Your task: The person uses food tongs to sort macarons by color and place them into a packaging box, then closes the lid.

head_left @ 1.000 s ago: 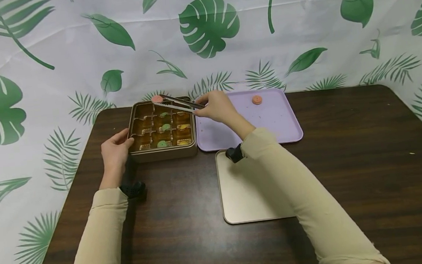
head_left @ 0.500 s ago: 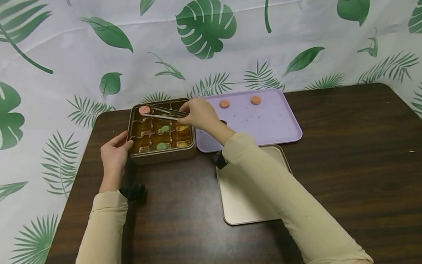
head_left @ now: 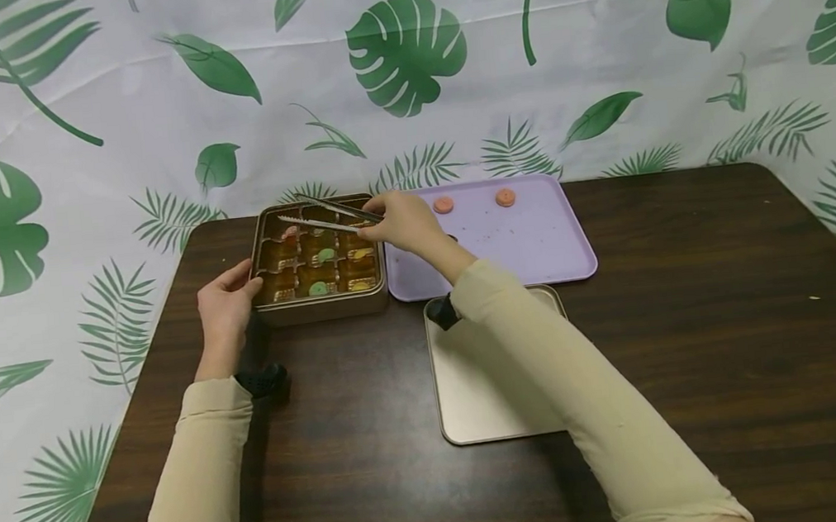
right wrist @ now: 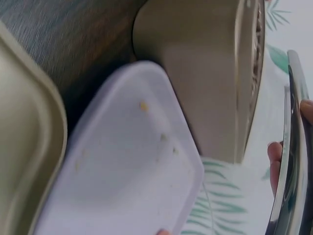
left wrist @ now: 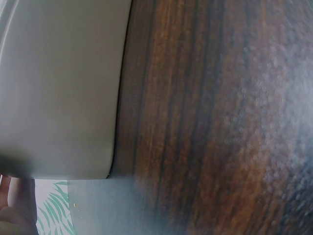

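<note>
My left hand grips the left side of a gold tin box, thumb at its rim near the front corner. Inside, a clear insert divides the tin into compartments. A pink round cookie lies in the back-left compartment, partly hidden by the insert's walls. Green cookies stand in the middle column, yellow ones in the right. Over the tin's back, my right hand holds metal tongs, whose tips are spread with nothing between them. The right wrist view shows the tongs at its right edge.
A purple tray adjoins the tin's right side, with two pinkish-orange cookies and crumbs. Something small and dark is half hidden by my right wrist. In front lies a shallow gold tray. A leaf-print cloth hangs behind the table.
The tongs carried the pink cookie left over the tin's back-left compartment and released it there. Their tips have spread, and my right hand has drawn back slightly right. My left hand stays put.
</note>
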Available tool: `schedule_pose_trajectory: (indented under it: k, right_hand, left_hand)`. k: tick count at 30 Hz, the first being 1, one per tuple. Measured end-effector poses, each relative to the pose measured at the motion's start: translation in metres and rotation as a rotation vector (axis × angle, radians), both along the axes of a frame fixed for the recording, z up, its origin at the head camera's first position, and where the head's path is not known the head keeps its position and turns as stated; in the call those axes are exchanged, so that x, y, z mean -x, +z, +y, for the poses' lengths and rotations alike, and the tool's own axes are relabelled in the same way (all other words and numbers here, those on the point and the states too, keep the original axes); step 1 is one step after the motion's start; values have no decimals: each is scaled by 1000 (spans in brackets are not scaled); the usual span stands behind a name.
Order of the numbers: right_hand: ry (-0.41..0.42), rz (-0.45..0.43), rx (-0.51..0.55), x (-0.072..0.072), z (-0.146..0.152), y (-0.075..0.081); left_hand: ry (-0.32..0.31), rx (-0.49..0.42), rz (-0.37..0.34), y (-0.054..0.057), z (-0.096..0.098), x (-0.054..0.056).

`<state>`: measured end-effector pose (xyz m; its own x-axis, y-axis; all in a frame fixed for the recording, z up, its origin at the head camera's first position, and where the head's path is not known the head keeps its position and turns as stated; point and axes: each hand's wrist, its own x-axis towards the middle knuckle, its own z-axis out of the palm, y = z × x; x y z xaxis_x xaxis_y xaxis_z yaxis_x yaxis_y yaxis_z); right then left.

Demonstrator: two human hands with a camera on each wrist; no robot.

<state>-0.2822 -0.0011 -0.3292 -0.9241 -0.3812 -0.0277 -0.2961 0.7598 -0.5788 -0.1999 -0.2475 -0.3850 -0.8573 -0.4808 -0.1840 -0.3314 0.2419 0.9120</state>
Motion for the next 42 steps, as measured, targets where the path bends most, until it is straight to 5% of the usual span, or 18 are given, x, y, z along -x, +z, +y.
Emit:
schedule_pose_trajectory:
  k: [19,33,42]
  right_hand:
    - [-86,18,18,8,101,18]
    - [-153,24,-35,14,153,-3]
    - [-180,33,23,17,171,-23]
  left_hand:
    - [-14,-4,-13,1,-1,-3]
    - [-23,-13,-18,3,-1,-3]
    - [-18,-15,-16,3,-1,-3]
